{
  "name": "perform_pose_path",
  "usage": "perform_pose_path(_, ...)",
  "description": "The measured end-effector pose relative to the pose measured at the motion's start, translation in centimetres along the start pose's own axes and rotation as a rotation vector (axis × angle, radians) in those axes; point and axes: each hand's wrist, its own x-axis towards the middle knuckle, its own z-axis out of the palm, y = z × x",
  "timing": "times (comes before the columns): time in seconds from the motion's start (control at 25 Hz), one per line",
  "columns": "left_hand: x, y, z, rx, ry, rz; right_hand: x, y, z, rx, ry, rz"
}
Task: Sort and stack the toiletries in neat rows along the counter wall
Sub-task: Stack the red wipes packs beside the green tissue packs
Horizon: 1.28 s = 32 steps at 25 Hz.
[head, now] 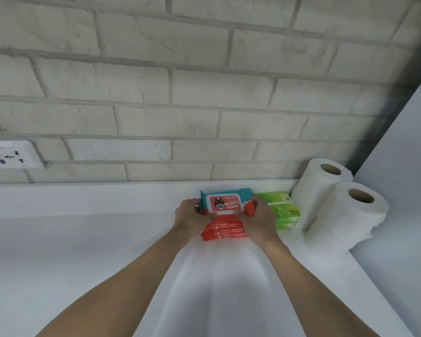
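The left hand [190,215] and right hand [260,220] grip opposite ends of a teal-and-red plastic wipes pack [225,201], label upward, at the top of a stack of red plastic baby-wipe packs [225,231] on the white counter [83,239]. A stack of green plastic tissue packs [283,212] lies just right of the right hand. Beside it, a rear white paper roll [319,186] and a front white paper roll [350,215] stand upright in the corner. A white socket plate [12,154] sits in the white brick wall [180,93] at far left
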Motion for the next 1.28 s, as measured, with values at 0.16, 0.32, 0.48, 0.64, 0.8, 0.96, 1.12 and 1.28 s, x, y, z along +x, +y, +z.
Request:
perform_pose_path(0.16,-0.2,-0.1,0.3,0.03,0.029,0.029,-0.1,0.4,0.5,-0.218,0.092,-0.133)
perform_pose_path(0.32,-0.2,-0.3,0.8,0.037,0.02,0.004,-1.1,0.4,0.4,-0.545,0.224,-0.294)
perform_pose_path(0.48,0.0,-0.8,1.2,0.031,0.046,-0.015,-1.8,0.6,0.8,-0.597,0.033,-0.389)
perform_pose_path(0.64,-0.2,-0.9,1.7,0.06,0.056,-0.018,-2.6,1.3,1.5,-0.632,-0.047,-0.399)
perform_pose_path(0.8,-0.4,-1.1,1.8,0.065,0.058,0.007,-3.1,1.4,1.7,-0.685,-0.088,-0.371)
perform_pose_path(0.96,-0.6,-1.4,1.2,0.067,0.084,0.029,-3.3,1.2,1.6,-0.719,-0.112,-0.371)
perform_pose_path(1.12,-1.2,-1.8,0.2,0.091,0.081,0.086,-3.8,0.5,1.8,-0.743,-0.128,-0.346)
perform_pose_path(1.28,-2.3,-2.8,-1.3,0.122,0.084,0.158,-5.0,-0.8,2.1,-0.701,-0.105,-0.336)
